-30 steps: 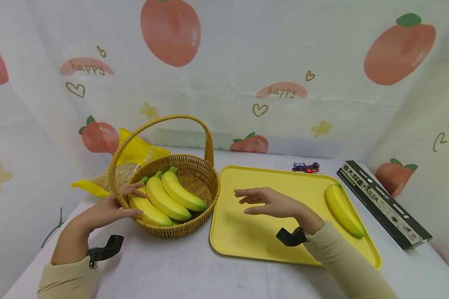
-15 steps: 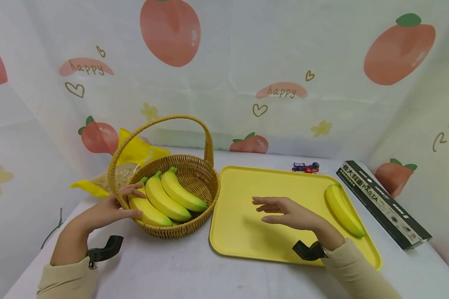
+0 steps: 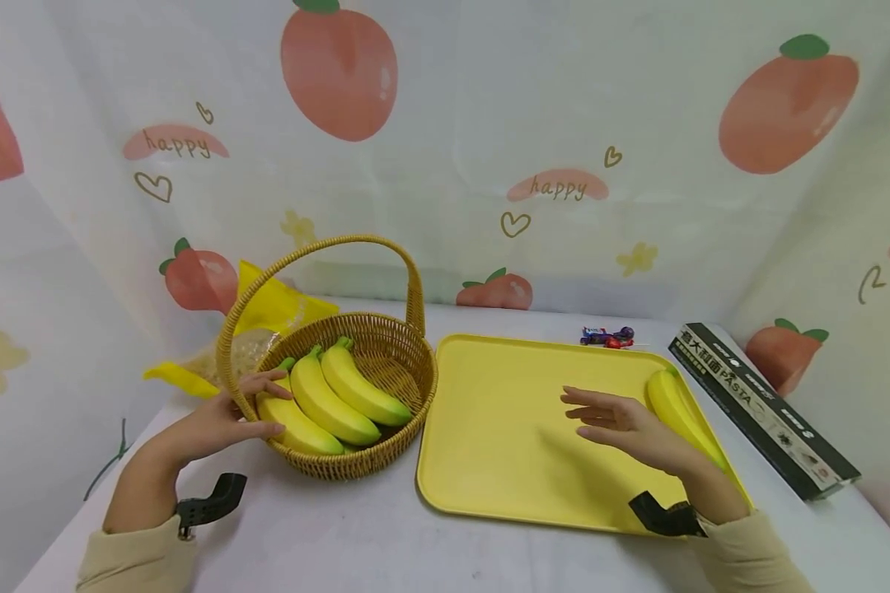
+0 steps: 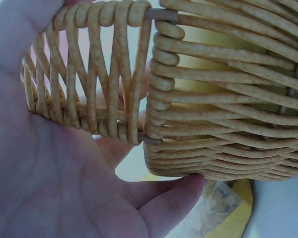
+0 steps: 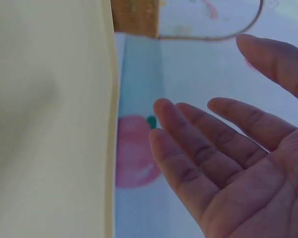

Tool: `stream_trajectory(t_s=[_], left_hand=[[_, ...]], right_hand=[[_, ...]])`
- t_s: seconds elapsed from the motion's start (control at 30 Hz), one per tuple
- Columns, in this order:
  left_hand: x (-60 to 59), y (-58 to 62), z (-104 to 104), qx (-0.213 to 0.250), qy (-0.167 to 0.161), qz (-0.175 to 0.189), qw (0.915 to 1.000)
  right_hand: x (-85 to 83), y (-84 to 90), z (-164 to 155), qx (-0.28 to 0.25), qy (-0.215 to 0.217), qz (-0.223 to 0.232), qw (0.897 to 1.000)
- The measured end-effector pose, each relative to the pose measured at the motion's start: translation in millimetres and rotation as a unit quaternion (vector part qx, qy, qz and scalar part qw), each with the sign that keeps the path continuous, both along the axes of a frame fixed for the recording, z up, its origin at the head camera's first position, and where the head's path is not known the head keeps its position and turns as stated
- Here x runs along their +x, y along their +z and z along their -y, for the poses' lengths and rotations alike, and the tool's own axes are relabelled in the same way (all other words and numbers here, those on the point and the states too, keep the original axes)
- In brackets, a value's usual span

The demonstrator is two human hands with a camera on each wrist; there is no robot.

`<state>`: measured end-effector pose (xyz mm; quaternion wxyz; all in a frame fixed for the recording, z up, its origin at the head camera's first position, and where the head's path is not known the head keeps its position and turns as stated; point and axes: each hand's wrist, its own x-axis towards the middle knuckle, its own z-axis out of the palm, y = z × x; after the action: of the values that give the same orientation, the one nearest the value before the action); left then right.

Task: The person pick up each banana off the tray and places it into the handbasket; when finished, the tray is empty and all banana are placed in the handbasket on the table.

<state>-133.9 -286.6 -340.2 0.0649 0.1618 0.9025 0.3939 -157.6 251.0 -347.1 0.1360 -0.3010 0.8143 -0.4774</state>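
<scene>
At the left, my left hand (image 3: 218,420) grips the wicker basket (image 3: 396,436) where its handle meets the rim. The left wrist view shows that hand (image 4: 59,168) around the woven handle base (image 4: 92,74). Three yellow bananas (image 3: 330,399) with green tips lie in the basket. My right hand (image 3: 630,424) hovers above the yellow tray (image 3: 489,428), fingers extended and holding nothing. Just right of it, another banana (image 3: 671,403) rests along the tray's right side, its near end partly hidden by my forearm. In the right wrist view the palm of this hand (image 5: 253,183) is bare.
A black pasta box (image 3: 764,408) lies to the right of the tray. Small wrapped lollipops (image 3: 608,337) sit behind the tray's back edge. A yellow bag (image 3: 274,305) with a clear window leans behind the basket. Printed cloth (image 3: 445,123) hangs behind the table.
My right hand has moved rightward across the tray, nearer the banana there. My left hand keeps its hold on the basket. The head view has tilted slightly.
</scene>
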Motion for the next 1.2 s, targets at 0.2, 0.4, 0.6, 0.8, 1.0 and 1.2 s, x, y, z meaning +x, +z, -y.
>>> stream_trajectory(t_s=[0.2, 0.4, 0.6, 0.8, 1.0, 1.2], left_hand=[[0.0, -3.2, 0, -0.001, -0.002, 0.0, 1.0], [0.3, -1.0, 0, 0.003, 0.001, 0.017, 0.9998], [0.5, 1.4, -1, 0.007, -0.001, 0.016, 0.9998], [0.9, 2.4, 0, 0.003, 0.002, 0.023, 0.9997], [0.1, 0.5, 0, 0.0, 0.001, 0.018, 0.9998], [-0.8, -0.8, 1, -0.001, 0.002, 0.02, 0.9998]], right_hand=[[7.1, 0.4, -34, -0.017, -0.052, -0.024, 0.998], [9.3, -6.2, -69, -0.055, -0.135, -0.071, 0.987], [4.5, -19.4, -93, -0.104, -0.227, -0.073, 0.966], [2.3, -28.1, -110, -0.104, -0.29, -0.063, 0.949], [2.8, -36.9, -122, -0.122, -0.318, -0.035, 0.94], [0.1, -46.3, -128, -0.113, -0.329, -0.021, 0.937]])
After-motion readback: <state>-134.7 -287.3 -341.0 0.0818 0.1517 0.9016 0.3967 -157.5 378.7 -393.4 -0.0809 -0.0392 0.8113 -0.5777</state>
